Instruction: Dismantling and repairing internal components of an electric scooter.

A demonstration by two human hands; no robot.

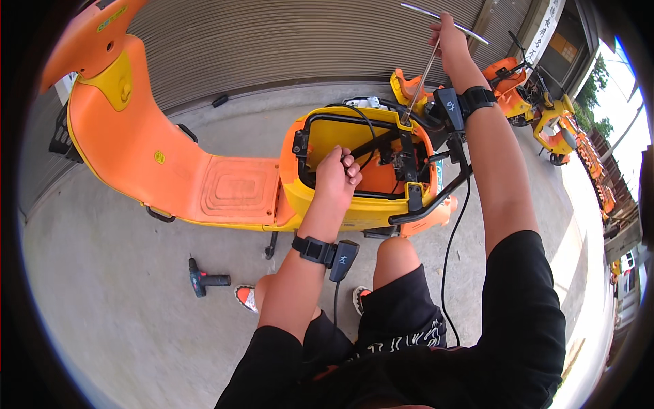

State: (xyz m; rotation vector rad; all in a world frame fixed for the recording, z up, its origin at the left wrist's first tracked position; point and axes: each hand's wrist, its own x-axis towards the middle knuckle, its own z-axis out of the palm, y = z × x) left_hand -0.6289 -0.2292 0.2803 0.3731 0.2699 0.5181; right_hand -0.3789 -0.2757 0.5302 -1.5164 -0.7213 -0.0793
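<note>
An orange and yellow scooter (238,184) stands in front of me, its body open at the top within a black tube frame. My right hand (449,44) is closed at the upper part of a silver T-handle wrench (428,71), just below its crossbar. The wrench slants down, and its tip meets the frame at the far right corner of the opening. Over the left part of the opening, my left hand (336,174) is closed with curled fingers. A dark bar (371,144) runs beside those fingers; what they hold, if anything, is hidden.
A cordless drill (204,278) lies on the concrete floor at the left. Behind the scooter is a ribbed roller shutter (252,48), with a small black object (220,101) at its foot. More scooters (555,126) stand at the right. A black cable (446,273) hangs from my right wrist device.
</note>
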